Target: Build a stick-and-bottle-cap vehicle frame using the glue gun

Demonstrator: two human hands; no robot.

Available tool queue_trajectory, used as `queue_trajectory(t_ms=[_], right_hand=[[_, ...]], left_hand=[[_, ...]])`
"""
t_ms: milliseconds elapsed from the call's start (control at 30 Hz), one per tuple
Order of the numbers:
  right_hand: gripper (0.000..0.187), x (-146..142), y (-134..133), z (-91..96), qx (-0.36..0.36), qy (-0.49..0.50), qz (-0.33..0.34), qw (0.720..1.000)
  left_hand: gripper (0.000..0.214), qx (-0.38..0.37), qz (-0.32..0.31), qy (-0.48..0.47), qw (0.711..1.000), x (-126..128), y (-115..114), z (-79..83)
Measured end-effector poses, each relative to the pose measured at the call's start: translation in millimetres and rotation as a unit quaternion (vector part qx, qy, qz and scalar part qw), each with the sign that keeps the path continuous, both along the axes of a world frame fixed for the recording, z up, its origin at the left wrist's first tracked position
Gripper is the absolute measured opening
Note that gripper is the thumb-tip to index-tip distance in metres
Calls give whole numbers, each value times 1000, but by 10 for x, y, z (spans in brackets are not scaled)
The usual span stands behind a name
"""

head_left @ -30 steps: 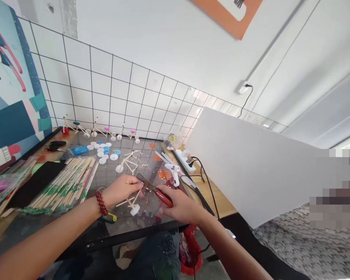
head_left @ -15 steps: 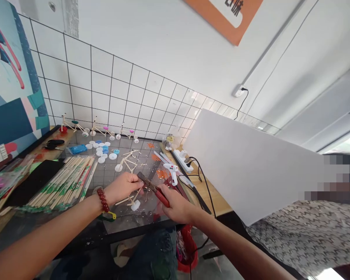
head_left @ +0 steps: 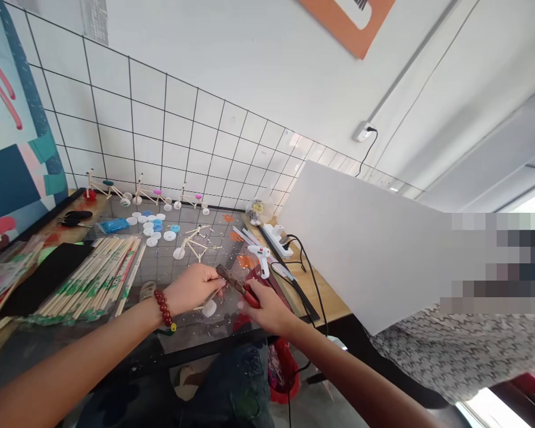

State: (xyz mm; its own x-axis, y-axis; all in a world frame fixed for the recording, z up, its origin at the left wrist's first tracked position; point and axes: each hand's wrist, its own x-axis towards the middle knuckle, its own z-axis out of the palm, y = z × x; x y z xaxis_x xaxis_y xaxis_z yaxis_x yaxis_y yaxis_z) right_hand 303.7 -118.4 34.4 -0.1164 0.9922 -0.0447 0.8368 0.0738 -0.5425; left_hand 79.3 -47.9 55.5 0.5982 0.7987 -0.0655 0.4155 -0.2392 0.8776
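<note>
My right hand (head_left: 265, 306) is closed round the red handles of a pair of pliers (head_left: 235, 283), whose dark jaws point up and left. Beside the jaws, the fingers of my left hand (head_left: 195, 288) are pinched on a thin wooden stick (head_left: 216, 292), mostly hidden by the fingers. A white bottle cap (head_left: 209, 308) shows just below them. Beyond my hands stands a small stick frame (head_left: 195, 245) with a white cap as a wheel. Whether the jaws touch the stick is hard to make out.
Bundled chopsticks (head_left: 93, 276) lie left, with loose bottle caps (head_left: 154, 226) and a blue packet (head_left: 114, 225) behind. Small stick bicycles (head_left: 149, 195) line the back. A white glue gun (head_left: 261, 260) and power strip (head_left: 277, 239) stand right, near a white board (head_left: 361, 238) and a person's patterned clothing (head_left: 463, 351).
The view has shifted slightly. My left hand and the pliers have moved a little to the right within the picture, and the left hand now covers more of the sticks below it.
</note>
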Motion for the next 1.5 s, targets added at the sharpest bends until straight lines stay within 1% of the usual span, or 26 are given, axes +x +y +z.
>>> queue_trajectory(t_ms=[67,200,367,467,600,800,933,1033,1133,1233,1333,1433,1500], right_hand=[[18,-1,10,-39,25,-6,-7,1000],[16,34,51,-131,58,-19,15,998],[19,71,117,-208,62,-22,28,997],[19,61,152,-228,62,-25,19,998],[14,32,206,-261,67,-30,-2,997],[10,-11,312,-332,68,-42,-39,996],[13,-54,350,-307,63,-31,-62,996],[22,-111,327,-237,58,-26,-77,995],[32,-164,283,-191,45,-31,-88,995],[26,-181,277,-221,48,-33,-98,994],[17,-161,322,-298,47,-25,-93,994],[14,-147,380,-357,36,-26,-88,995],[13,-155,416,-372,32,-36,-91,995]], left_hand=[[41,9,7,1,1000,36,-3,15],[40,24,8,7,1000,59,3,13],[42,31,9,25,999,46,48,-62],[41,24,13,16,1000,53,79,-97],[40,12,21,6,1000,63,129,-94],[38,45,7,28,999,45,292,-70],[37,58,6,35,998,36,382,-26],[35,64,3,35,997,30,415,16],[35,83,-14,35,996,35,449,31],[34,96,-22,35,994,56,499,22],[31,85,-24,40,995,73,556,-2],[28,72,-26,32,997,69,610,-43],[26,66,-13,11,998,60,644,-79]])
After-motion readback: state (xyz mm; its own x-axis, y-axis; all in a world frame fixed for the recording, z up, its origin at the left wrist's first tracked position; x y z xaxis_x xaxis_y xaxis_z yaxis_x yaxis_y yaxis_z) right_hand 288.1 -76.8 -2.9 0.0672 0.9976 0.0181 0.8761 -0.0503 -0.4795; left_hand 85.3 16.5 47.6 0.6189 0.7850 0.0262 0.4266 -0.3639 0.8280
